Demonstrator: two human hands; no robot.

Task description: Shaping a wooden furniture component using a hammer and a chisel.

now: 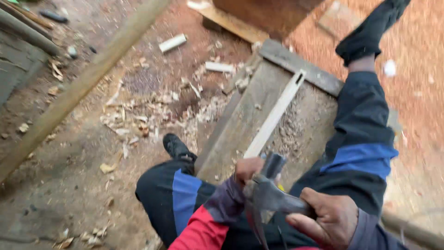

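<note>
I sit astride a worn grey wooden bench (245, 111), one leg on each side. A pale wooden strip (274, 115) with a slot near its far end lies along the bench. My left hand (247, 170) is closed at the strip's near end, around a blurred grey metal tool (274, 163) that looks like a chisel. My right hand (329, 218) grips the handle of a hammer (266, 195). The hammer's dark head hangs just below and beside the left hand. Sawdust (291, 127) lies next to the strip.
A long wooden beam (83, 83) runs diagonally across the dirt at left. Wood chips (148, 115) and small pale offcuts (172, 42) litter the ground. A brown wooden block (263, 14) stands beyond the bench. My black shoes (176, 147) (370, 32) flank the bench.
</note>
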